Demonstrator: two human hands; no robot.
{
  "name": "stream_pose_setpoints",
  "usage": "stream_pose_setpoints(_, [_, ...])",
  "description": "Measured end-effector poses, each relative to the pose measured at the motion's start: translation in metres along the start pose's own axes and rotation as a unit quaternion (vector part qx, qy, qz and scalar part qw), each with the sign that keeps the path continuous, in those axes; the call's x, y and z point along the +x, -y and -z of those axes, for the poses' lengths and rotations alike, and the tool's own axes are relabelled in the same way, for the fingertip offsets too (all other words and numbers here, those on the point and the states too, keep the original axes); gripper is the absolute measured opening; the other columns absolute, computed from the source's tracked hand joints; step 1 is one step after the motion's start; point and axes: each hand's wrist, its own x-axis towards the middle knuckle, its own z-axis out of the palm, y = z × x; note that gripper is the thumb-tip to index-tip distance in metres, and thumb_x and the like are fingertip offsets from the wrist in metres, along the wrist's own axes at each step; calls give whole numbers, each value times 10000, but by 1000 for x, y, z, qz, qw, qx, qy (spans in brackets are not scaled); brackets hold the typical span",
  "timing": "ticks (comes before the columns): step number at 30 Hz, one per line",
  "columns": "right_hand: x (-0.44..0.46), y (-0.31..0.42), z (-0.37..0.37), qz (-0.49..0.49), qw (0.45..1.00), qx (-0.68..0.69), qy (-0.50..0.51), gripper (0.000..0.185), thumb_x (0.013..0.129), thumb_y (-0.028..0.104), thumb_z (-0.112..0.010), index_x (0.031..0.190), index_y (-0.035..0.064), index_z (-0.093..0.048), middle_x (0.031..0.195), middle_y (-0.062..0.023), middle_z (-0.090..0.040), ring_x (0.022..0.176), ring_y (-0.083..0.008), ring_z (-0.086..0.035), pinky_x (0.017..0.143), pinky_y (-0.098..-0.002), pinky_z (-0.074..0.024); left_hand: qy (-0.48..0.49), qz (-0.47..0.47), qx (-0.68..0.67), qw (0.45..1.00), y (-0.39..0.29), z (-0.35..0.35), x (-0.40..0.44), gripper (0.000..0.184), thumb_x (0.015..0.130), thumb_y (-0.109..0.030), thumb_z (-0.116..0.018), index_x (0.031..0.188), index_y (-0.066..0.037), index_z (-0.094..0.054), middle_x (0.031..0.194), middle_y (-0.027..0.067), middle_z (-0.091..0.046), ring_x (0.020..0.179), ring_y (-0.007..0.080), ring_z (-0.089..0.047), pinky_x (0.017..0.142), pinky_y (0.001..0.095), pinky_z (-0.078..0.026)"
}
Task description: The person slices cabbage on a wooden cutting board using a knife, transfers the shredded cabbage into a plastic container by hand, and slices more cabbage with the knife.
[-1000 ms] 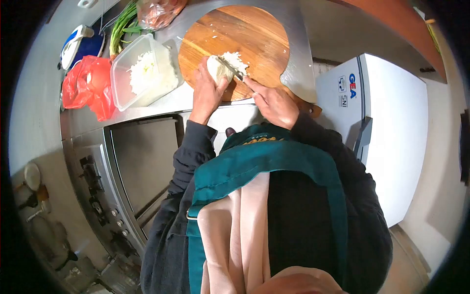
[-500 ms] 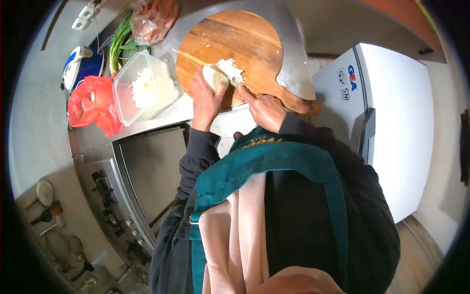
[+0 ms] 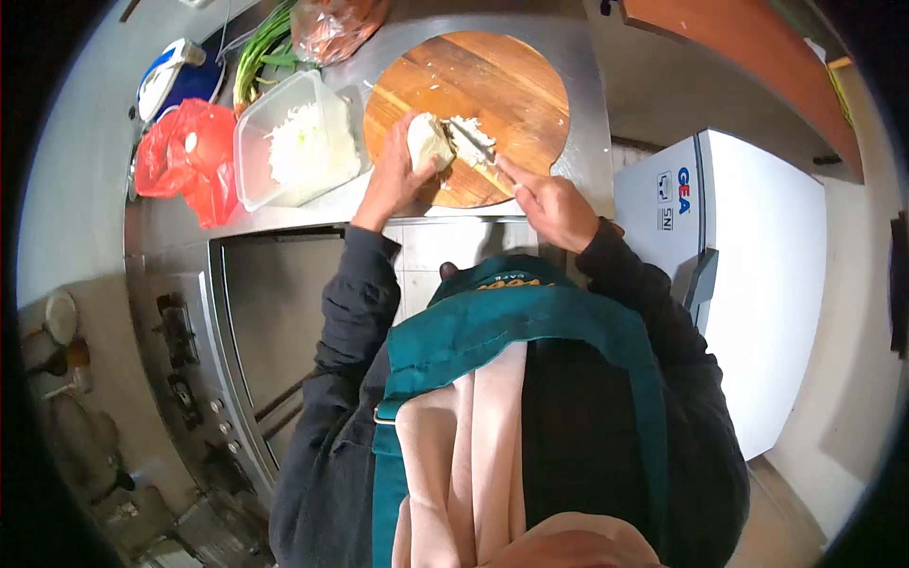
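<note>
A piece of pale cabbage point(image 3: 429, 144) rests on the round wooden cutting board point(image 3: 502, 76). My left hand point(image 3: 388, 182) is closed around its left side. My right hand point(image 3: 559, 213) grips a knife point(image 3: 471, 145) by the handle, off the board's lower right edge. The blade points up and left, just right of the cabbage, among fine white shreds point(image 3: 486, 127). Part of the board's handle is hidden behind my right hand and sleeve.
Left of the board stands a clear plastic container point(image 3: 248, 166) with shredded cabbage point(image 3: 298, 142), beside a red plastic bag point(image 3: 194, 156). Green onions point(image 3: 254, 66) and a bag of carrots point(image 3: 336, 28) lie behind. A white fridge point(image 3: 772, 265) is to the right, a stove point(image 3: 180, 331) lower left.
My right hand has moved right with the knife, away from the cabbage's cut side, and more of the blade shows. My left hand keeps hold of the cabbage. The camera view has shifted slightly.
</note>
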Motion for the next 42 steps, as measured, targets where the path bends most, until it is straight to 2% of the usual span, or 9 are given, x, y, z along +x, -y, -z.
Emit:
stream_pose_setpoints(11, [-5,-40,-43,20,947,-317,49,538,850,151,-496,1363,155,-333,669,-123,-562,597,-337,-592,534,-437,-485,28,75,-42,996,9,17,4,645,774,-108,-631,1344,-108,-331,1294,161,-450,1219,312,-423,1031,360,-321])
stream_pose_setpoints(18, [7,-37,-23,110,972,-206,0,560,840,141,-505,1371,170,-329,687,-144,-579,623,-339,-598,543,-422,-487,48,92,-144,984,16,31,0,667,761,-16,-656,1356,-115,-373,1337,137,-436,1233,232,-416,1025,335,-329])
stream_pose_setpoints(20, [-2,-26,-24,41,963,-255,77,542,841,128,-499,1361,138,-348,712,-148,-595,628,-333,-600,542,-416,-483,47,63,-145,986,18,32,-1,659,758,-16,-665,1350,-104,-389,1338,124,-437,1238,223,-404,1035,331,-316])
stream_pose_setpoints(26, [9,-32,-36,11,983,-182,22,488,848,129,-493,1327,85,-406,682,-177,-589,621,-327,-597,561,-450,-470,-1,81,-119,990,14,7,-6,684,777,-24,-658,1366,-17,-309,1334,148,-430,1249,222,-387,1047,320,-291])
stream_pose_setpoints(28, [12,-17,-30,29,989,-142,-31,481,854,138,-489,1325,81,-411,647,-180,-584,589,-335,-588,547,-450,-464,5,50,-72,996,9,3,-8,681,784,-36,-656,1356,8,-288,1314,167,-437,1221,235,-420,1027,323,-315])
stream_pose_setpoints(30, [12,3,-28,-24,993,-115,8,474,875,123,-461,1341,77,-392,789,-226,-600,693,-377,-583,620,-447,-455,-12,104,-43,994,-6,2,-5,700,744,-127,-701,1327,-27,-326,1275,251,-446,1186,361,-447,972,390,-370])
stream_pose_setpoints(36, [30,-12,-54,-47,992,-109,38,486,876,120,-451,1349,57,-360,746,-229,-593,669,-386,-582,600,-471,-448,1,84,-66,994,-1,-1,0,682,742,-105,-691,1299,-5,-311,1125,274,-504,1090,406,-482,913,415,-403])
stream_pose_setpoints(40, [42,-17,-61,-32,987,-148,54,510,818,81,-467,1309,7,-350,721,-223,-611,684,-380,-616,610,-489,-472,24,96,-34,994,-13,5,-2,674,740,-105,-688,1284,-8,-303,1117,274,-510,1086,402,-486,915,417,-396])
stream_pose_setpoints(42, [27,-12,-58,-63,974,-208,64,520,856,110,-474,1360,79,-350,734,-196,-599,690,-362,-603,602,-467,-463,29,97,7,995,-10,4,-3,659,792,-121,-665,1316,-39,-274,1183,211,-501,1122,300,-504,930,356,-406])
